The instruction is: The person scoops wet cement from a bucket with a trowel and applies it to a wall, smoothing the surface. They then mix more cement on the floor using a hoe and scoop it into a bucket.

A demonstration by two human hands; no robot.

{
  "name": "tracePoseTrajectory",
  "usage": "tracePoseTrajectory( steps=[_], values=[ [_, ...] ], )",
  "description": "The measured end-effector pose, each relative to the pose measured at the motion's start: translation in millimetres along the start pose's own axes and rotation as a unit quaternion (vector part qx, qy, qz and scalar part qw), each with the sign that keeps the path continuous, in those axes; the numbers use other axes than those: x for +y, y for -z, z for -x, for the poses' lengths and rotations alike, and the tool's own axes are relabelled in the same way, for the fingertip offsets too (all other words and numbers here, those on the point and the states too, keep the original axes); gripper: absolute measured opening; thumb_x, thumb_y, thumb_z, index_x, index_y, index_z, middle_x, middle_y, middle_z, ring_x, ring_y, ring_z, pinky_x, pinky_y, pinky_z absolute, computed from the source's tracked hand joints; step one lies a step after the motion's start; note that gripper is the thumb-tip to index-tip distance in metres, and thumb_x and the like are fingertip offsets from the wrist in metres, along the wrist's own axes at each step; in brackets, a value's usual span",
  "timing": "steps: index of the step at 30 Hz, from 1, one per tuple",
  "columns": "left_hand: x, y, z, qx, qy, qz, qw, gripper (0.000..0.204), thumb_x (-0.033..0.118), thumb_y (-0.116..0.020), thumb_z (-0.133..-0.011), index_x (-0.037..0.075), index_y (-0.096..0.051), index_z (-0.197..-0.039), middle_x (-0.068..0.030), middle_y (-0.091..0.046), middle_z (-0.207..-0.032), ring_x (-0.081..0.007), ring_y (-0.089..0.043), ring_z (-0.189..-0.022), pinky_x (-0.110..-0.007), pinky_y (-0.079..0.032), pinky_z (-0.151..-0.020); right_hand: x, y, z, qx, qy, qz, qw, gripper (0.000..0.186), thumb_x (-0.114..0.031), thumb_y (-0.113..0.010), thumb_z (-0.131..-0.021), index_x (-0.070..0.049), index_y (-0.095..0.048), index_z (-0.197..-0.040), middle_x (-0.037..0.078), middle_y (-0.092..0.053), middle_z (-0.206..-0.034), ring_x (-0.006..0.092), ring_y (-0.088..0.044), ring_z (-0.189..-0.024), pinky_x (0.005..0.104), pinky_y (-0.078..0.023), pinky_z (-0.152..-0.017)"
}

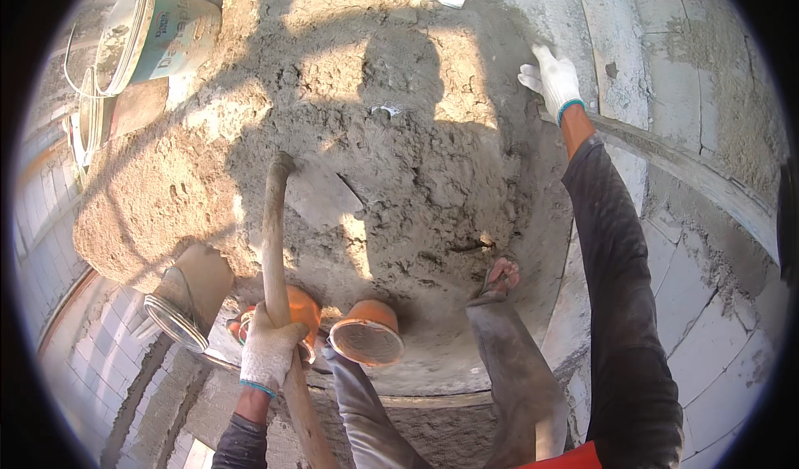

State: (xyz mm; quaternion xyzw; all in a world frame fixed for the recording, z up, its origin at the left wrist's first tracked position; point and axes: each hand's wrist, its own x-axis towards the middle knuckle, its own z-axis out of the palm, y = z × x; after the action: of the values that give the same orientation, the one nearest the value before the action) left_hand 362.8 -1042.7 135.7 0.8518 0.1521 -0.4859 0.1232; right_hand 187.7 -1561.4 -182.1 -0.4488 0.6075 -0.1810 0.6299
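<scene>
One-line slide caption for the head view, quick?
Gloved left hand grips a wooden tool handle over rough grey mix; gloved right hand is outstretched near a plank.

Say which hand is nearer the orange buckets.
Left. The left hand, gripping the wooden handle, is beside the orange buckets; the right hand is farther off, forward and right.

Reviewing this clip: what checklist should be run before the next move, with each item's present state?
1. Left hand gripping the wooden handle: ok, fingers wrapped around it.
2. Right hand on the handle too: not ok, it is off it, near the end of the wooden plank.
3. Both hands gloved: ok.
4. Right foot clear of the blade: ok, they are apart.
5. Handle free of the orange bucket behind it: cannot tell, they overlap in view.
</scene>
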Motion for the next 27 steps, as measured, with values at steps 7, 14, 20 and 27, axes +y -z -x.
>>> tracePoseTrajectory(
  steps=[7,14,20,27],
  values=[
    [-25,-1,-12,0.04,-0.024,-0.05,0.998,0.049,0.014,-0.079,-0.083,-0.004,-0.056,-0.122,-0.0143,-0.068,-0.091,-0.0243,-0.072,-0.068,-0.037,-0.058,-0.061,12,-49,304,-0.453,-0.236,0.236,0.827,0.098,-0.066,-0.061,-0.107,-0.001,-0.027,-0.171,0.027,-0.069,-0.136,0.0255,-0.077,-0.101,0.0371,-0.068,-0.085],
    [-96,-53,3,0.109,-0.12,-0.043,0.986,0.048,0.013,-0.08,-0.085,-0.002,-0.056,-0.124,-0.0156,-0.068,-0.093,-0.0268,-0.072,-0.077,-0.039,-0.06,-0.067,9,24,663,-0.581,-0.306,0.066,0.751,0.069,-0.045,-0.057,-0.11,0.001,-0.044,-0.16,0.024,-0.07,-0.134,0.0371,-0.072,-0.108,0.0475,-0.058,-0.095],
    [-184,-124,18,0.011,-0.063,0.291,0.955,0.039,0.015,-0.086,-0.088,0.003,-0.067,-0.12,-0.0059,-0.069,-0.096,-0.0182,-0.066,-0.079,-0.039,-0.057,-0.074,75,52,759,-0.336,-0.195,0.424,0.819,0.057,-0.05,-0.064,-0.101,0.0,-0.065,-0.128,0.018,-0.076,-0.088,0.0386,-0.077,-0.089,0.0511,-0.06,-0.083],
    [-190,-81,69,-0.023,-0.037,0.362,0.931,0.02,0.01,-0.081,-0.092,0.004,-0.071,-0.107,-0.0055,-0.07,-0.087,-0.0197,-0.07,-0.073,-0.035,-0.058,-0.06,133,47,806,-0.394,-0.087,0.427,0.809,0.06,-0.056,-0.071,-0.094,-0.005,-0.067,-0.126,0.026,-0.076,-0.11,0.0472,-0.073,-0.109,0.0535,-0.056,-0.095]
  ],
)
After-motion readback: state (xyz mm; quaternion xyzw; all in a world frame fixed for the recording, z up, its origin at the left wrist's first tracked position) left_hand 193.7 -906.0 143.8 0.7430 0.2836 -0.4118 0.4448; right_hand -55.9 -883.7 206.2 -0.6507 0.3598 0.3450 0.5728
